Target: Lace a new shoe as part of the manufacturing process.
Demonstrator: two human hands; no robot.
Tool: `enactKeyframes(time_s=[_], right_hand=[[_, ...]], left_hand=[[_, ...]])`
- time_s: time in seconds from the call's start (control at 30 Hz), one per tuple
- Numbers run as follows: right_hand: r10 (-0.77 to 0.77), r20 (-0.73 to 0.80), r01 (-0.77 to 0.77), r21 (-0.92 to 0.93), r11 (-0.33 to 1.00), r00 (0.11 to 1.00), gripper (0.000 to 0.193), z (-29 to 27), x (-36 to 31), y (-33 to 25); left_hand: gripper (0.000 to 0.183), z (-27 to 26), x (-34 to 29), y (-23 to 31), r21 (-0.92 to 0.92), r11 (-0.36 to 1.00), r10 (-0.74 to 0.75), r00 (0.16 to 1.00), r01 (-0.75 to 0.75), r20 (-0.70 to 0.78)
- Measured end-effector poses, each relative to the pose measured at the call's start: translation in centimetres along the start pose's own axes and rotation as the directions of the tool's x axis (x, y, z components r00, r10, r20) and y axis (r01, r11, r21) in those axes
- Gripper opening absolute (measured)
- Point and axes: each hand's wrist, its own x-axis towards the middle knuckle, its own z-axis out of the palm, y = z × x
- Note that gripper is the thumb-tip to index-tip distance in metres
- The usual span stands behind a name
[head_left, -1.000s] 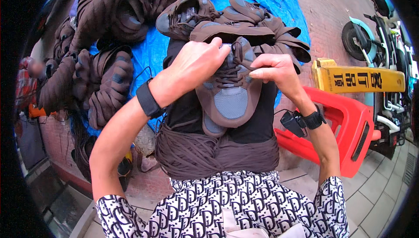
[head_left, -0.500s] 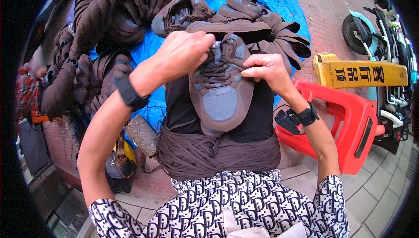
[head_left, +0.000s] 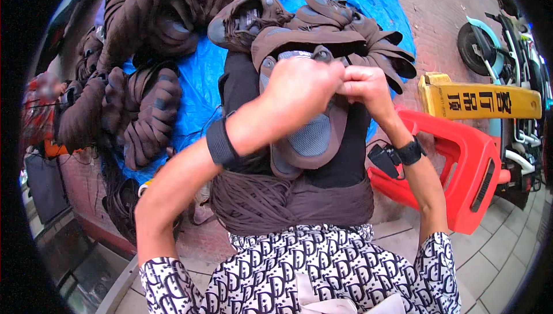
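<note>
A brown shoe (head_left: 314, 138) with a blue-grey mesh toe lies across my black-clad thighs, its toe toward me. My left hand (head_left: 305, 92) is closed above its lacing and hides most of it; motion smears this hand slightly. Against its fingertips, my right hand (head_left: 367, 88) is closed in a pinch on a shoelace at the shoe's right side, the lace mostly covered by fingers. What the left fingers hold is hidden. Across my lap is a thick bundle of brown shoelaces (head_left: 253, 202). Another brown shoe (head_left: 311, 39) lies sideways just beyond the hands.
Rows of stacked brown shoes (head_left: 150, 109) fill the left and far side on a blue tarp (head_left: 199, 107). A red plastic stool (head_left: 466, 170) stands to the right, near a yellow sign board (head_left: 484, 98) and a parked scooter (head_left: 481, 46). A person in red plaid (head_left: 40, 107) is at far left.
My left hand has swept right and toward me, from the shoe's upper left to my right fingertips, covering the lacing. The shoe has shifted slightly right.
</note>
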Motion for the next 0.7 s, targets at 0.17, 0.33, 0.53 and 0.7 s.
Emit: enactKeyframes(time_s=[0.17, 0.33, 0.53, 0.7], right_hand=[[0.040, -0.010, -0.040, -0.046, 0.998, 0.999, 0.009, 0.0, -0.3, 0.7], [-0.034, 0.063, 0.040, -0.094, 0.995, 0.997, 0.009, 0.3, -0.4, 0.9], [-0.027, 0.038, 0.029, -0.060, 0.998, 0.999, 0.010, 0.1, -0.5, 0.8], [-0.004, 0.052, 0.009, -0.084, 0.996, 0.999, 0.011, 0.1, -0.7, 0.6]], left_hand=[[0.009, -0.4, -4.2, -0.3, 0.178, 0.955, 0.264, 0.953, -0.237, -0.147], [0.007, -1.5, -5.3, -0.2, -0.480, 0.820, -0.364, 0.931, 0.311, -0.017], [0.015, 1.5, -5.2, 2.3, -0.059, 0.998, 0.002, 0.977, -0.015, -0.212], [0.024, 1.2, -6.6, -0.3, 0.096, 0.995, 0.064, 0.951, -0.036, -0.303]])
